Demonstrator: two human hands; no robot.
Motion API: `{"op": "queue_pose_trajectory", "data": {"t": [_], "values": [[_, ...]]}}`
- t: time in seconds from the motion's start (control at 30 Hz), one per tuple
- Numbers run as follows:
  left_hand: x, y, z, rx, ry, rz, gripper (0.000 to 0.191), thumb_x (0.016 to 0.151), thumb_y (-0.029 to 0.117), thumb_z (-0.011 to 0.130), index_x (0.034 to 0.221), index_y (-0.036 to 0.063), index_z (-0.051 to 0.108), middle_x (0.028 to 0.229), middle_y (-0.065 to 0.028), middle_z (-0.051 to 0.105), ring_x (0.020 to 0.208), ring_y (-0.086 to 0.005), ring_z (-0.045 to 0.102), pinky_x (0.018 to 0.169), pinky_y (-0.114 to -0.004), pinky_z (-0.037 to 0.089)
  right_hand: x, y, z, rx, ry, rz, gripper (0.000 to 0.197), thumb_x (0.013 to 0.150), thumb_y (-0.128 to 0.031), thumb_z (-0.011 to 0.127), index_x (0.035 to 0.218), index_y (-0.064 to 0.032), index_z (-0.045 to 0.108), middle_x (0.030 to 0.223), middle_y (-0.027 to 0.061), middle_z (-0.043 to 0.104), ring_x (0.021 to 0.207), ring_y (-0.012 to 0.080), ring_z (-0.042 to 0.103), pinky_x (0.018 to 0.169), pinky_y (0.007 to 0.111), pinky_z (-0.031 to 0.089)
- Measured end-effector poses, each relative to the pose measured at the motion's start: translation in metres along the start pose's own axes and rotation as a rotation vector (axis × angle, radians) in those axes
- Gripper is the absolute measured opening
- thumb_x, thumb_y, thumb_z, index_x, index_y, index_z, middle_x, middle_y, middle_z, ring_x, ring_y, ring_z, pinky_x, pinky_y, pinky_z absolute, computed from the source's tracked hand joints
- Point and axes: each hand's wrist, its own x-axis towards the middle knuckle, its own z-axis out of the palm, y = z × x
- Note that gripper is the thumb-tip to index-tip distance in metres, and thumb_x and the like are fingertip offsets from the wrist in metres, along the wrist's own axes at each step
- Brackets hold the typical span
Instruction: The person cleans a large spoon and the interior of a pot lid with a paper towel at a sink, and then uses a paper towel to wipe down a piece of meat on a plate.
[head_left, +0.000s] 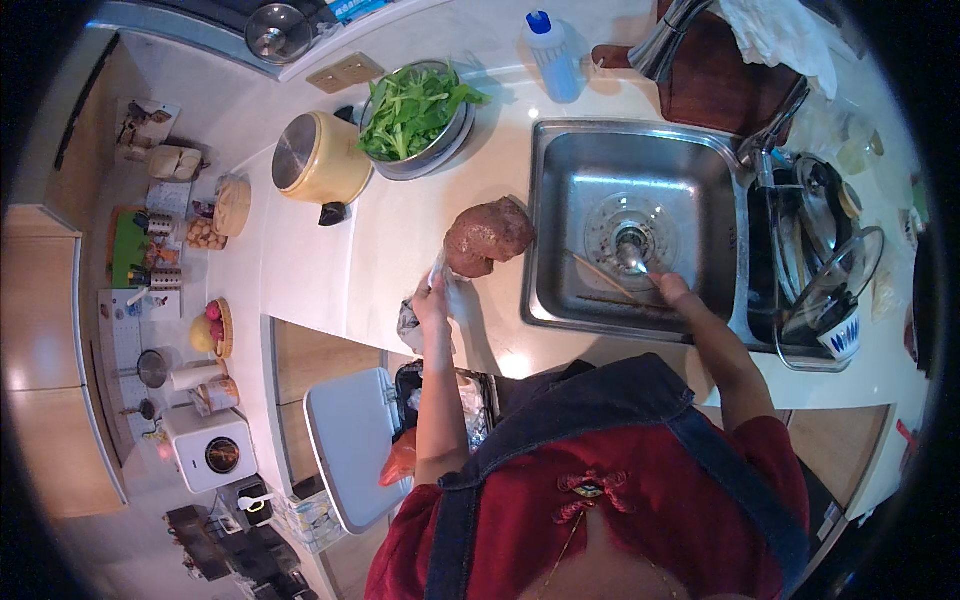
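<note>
My left hand (431, 300) grips the gathered end of what looks like a clear plastic bag. Inside or against it, a reddish-brown lump, apparently raw meat (487, 236), is over the white counter beside the sink's left rim. Crumpled plastic (409, 326) hangs below that hand. Over the stainless steel sink (562, 195), my right hand (673, 289) has its fingers closed on a shiny metal utensil (636, 262), perhaps a spoon, pointing at the drain. A round transparent dish or lid (600, 221) surrounds the drain. One wooden chopstick (600, 274) lies in the basin.
Leafy greens (412, 109) fill a metal bowl beside a yellow pot (322, 157). Behind the sink stand a blue-capped bottle (553, 60) and wooden cutting board (720, 75). The dish rack (814, 367) holds lids and a bowl. Below the counter, a bin's lid (352, 442) stands raised.
</note>
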Motion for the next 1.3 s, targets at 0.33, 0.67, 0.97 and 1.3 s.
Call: {"op": "queue_pose_trajectory", "data": {"t": [0.33,0.67,0.97,1.3], "values": [[-0.017,-0.003,-0.010,0.117,0.080,0.246,0.048,0.074,0.013,0.060,0.115,-0.0034,0.041,0.101,-0.0127,0.053,0.084,-0.0141,0.052,0.070,-0.024,0.042,-0.029,-0.025,-0.030,-0.160,0.067,-0.027,0.028,0.082,-0.026,0.037,0.105,-0.0152,0.051,0.094,0.0175,0.056,0.087,0.0334,0.053,0.075,0.041,0.041],[0.014,-0.011,-0.016,-0.036,-0.174,0.065,0.045,0.070,0.008,0.064,0.108,-0.0044,0.045,0.078,-0.0069,0.053,0.061,-0.0109,0.051,0.055,-0.021,0.041,-0.049,-0.030,-0.031,0.374,0.091,0.391,0.034,0.071,-0.010,0.055,0.105,-0.0145,0.057,0.080,0.0145,0.061,0.072,0.0221,0.059,0.062,0.033,0.048],[0.029,-0.011,-0.009,-0.175,-0.336,-0.095,0.051,0.063,0.000,0.067,0.108,-0.0053,0.043,0.093,-0.0112,0.055,0.077,-0.0159,0.054,0.066,-0.025,0.046,-0.022,0.003,0.007,-0.117,-0.066,0.242,0.051,0.065,-0.010,0.058,0.115,-0.0147,0.047,0.093,0.0174,0.057,0.083,0.0286,0.056,0.066,0.037,0.045],[0.044,-0.001,-0.004,-0.993,-0.436,-0.712,0.015,0.069,0.003,0.045,0.083,-0.0016,0.048,0.074,-0.0103,0.050,0.065,-0.0206,0.047,0.055,-0.030,0.037,-0.028,-0.085,-0.028,0.055,0.174,-0.100,0.045,0.067,-0.013,0.060,0.110,-0.0094,0.048,0.096,0.0170,0.056,0.090,0.0327,0.052,0.078,0.037,0.041]]}}
